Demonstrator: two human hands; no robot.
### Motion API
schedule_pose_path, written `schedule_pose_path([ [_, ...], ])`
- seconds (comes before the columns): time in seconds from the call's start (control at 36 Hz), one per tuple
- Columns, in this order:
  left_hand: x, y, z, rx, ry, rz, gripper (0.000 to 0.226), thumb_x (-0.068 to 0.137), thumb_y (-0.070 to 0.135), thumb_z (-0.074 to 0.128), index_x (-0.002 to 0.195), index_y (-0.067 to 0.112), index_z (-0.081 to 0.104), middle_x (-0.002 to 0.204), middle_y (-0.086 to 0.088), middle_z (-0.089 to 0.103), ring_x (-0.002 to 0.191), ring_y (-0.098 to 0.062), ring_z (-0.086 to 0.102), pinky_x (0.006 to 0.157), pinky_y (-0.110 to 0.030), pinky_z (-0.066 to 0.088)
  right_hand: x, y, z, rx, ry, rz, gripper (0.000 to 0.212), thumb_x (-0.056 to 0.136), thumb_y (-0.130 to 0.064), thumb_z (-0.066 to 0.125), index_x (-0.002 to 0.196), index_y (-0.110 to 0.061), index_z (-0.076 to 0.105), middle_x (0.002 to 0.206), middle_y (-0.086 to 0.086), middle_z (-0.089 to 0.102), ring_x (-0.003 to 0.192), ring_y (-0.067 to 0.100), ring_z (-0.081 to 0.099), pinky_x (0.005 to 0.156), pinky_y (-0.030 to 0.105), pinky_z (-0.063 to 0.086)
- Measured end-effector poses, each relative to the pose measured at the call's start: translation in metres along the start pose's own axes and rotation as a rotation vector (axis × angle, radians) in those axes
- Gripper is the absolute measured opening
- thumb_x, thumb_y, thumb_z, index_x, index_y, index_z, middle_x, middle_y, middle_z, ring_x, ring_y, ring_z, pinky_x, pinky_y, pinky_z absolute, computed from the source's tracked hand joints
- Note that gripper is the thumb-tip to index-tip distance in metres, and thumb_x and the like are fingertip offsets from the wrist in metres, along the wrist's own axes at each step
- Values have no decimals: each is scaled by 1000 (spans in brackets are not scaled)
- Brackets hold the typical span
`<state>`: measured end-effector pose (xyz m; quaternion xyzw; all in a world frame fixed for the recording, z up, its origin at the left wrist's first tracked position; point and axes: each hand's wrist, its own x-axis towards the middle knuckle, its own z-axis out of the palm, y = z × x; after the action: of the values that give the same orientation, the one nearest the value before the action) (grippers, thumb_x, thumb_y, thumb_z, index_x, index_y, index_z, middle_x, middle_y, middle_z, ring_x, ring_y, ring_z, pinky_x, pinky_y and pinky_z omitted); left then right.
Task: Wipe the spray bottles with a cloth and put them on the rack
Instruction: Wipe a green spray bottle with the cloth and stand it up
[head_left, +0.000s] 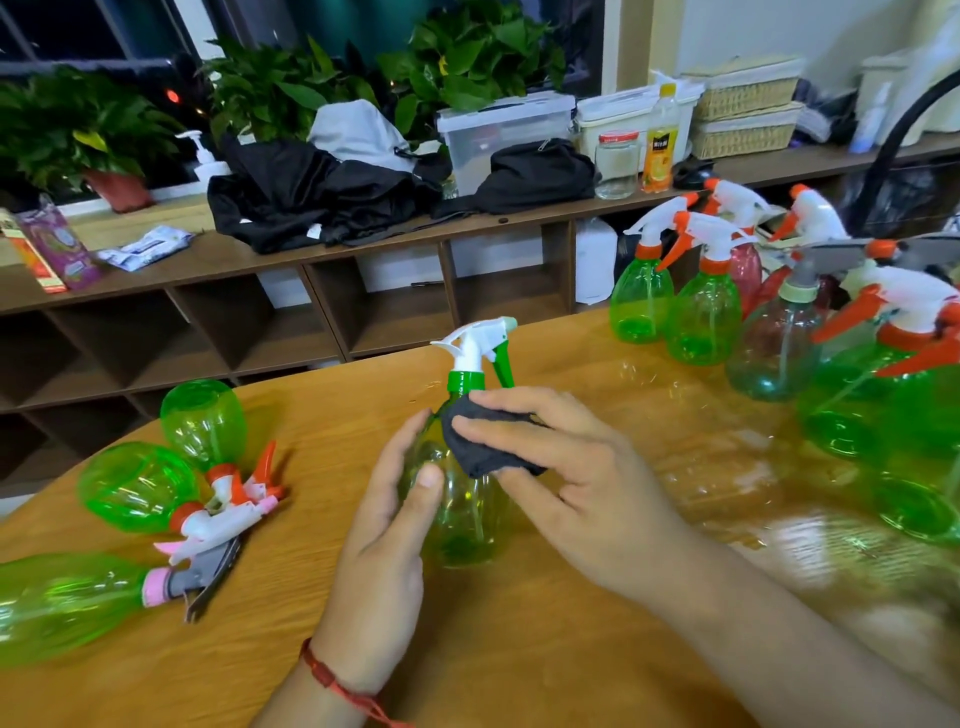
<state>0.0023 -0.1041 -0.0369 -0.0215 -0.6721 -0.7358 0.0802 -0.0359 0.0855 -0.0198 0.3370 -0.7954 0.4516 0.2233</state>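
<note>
A green spray bottle (467, 499) with a white head and green trigger stands upright at the middle of the wooden table (519, 649). My left hand (384, 525) grips its body from the left, thumb across the front. My right hand (561, 478) presses a dark cloth (483, 447) against the bottle's upper part, fingers wrapped over the cloth. Three green bottles (135, 488) lie on their sides at the left. Several bottles (701, 312) stand upright at the right.
Behind the table runs a brown cubby shelf (311, 312) whose top carries potted plants, black clothes, plastic boxes, a jar, a juice bottle and baskets. A black curved tube (893, 135) rises at the far right.
</note>
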Motion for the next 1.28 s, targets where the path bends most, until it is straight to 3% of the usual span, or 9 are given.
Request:
schedule_pose_path([
  [0.25, 14, 2, -15, -139, 107, -29, 51, 109, 36, 58, 156, 18, 51, 144, -18, 65, 135, -41, 61, 117, -61, 42, -13, 0, 10, -61, -157, -199, 42, 96, -1, 69, 132, -24, 75, 141, -8, 63, 118, 21, 59, 101, 34, 51],
  [0.42, 10, 5, -7, -44, 9, 18, 58, 99, 50, 65, 153, 33, 54, 147, -2, 66, 139, -27, 60, 117, -58, 43, -8, 1, 7, 4, 9, -48, 51, 88, 2, 74, 132, -23, 70, 135, -14, 68, 117, 12, 62, 98, 27, 49],
  [0.56, 3, -1, 0, 162, -79, 84, 41, 101, 38, 60, 141, 47, 55, 131, 44, 62, 127, 20, 53, 95, -3, 45, -2, 7, 3, 34, 103, 99, 49, 92, 5, 68, 132, -23, 70, 135, -18, 65, 128, 14, 60, 104, 39, 51],
  [0.61, 0, 0, 2, 204, -103, 78, 44, 99, 33, 57, 140, 48, 51, 124, 51, 59, 121, 27, 51, 88, 2, 42, -1, 8, 1, 30, 100, 83, 48, 93, 8, 67, 132, -20, 70, 137, -12, 64, 130, 17, 59, 105, 44, 52],
  [0.72, 2, 2, -1, 177, -86, 116, 48, 104, 31, 61, 150, 38, 52, 140, 32, 63, 133, 10, 56, 98, -8, 49, 0, 3, 4, -20, 75, 19, 46, 95, 7, 63, 133, -19, 71, 140, -9, 60, 129, 20, 59, 102, 43, 52],
  [0.94, 9, 6, -10, -46, 103, 45, 42, 108, 42, 60, 149, 44, 57, 151, -4, 62, 141, -30, 58, 118, -65, 41, -10, -4, 14, -160, -66, -171, 42, 96, 1, 67, 130, -23, 75, 142, -9, 62, 111, 24, 60, 96, 34, 51],
  [1.11, 10, 8, -12, -51, 111, 56, 38, 112, 36, 47, 148, 43, 58, 149, -2, 64, 139, -30, 60, 117, -66, 42, -14, -2, 15, -129, -170, -215, 37, 99, -6, 60, 129, -23, 76, 142, -8, 62, 112, 23, 59, 99, 33, 49],
  [1.22, 9, 3, -8, 33, 54, 58, 39, 109, 53, 49, 147, 49, 56, 155, 0, 59, 148, -31, 50, 120, -66, 36, -11, -1, 12, -88, -39, -130, 45, 94, 3, 66, 131, -20, 74, 141, -7, 63, 123, 22, 60, 106, 34, 48],
  [1.28, 5, 2, -3, 146, 27, 104, 37, 111, 52, 43, 146, 51, 57, 153, 14, 58, 149, -14, 47, 123, -53, 36, -8, 2, 10, -26, 57, -37, 49, 91, 10, 69, 131, -18, 74, 140, -6, 64, 127, 20, 61, 107, 38, 50],
])
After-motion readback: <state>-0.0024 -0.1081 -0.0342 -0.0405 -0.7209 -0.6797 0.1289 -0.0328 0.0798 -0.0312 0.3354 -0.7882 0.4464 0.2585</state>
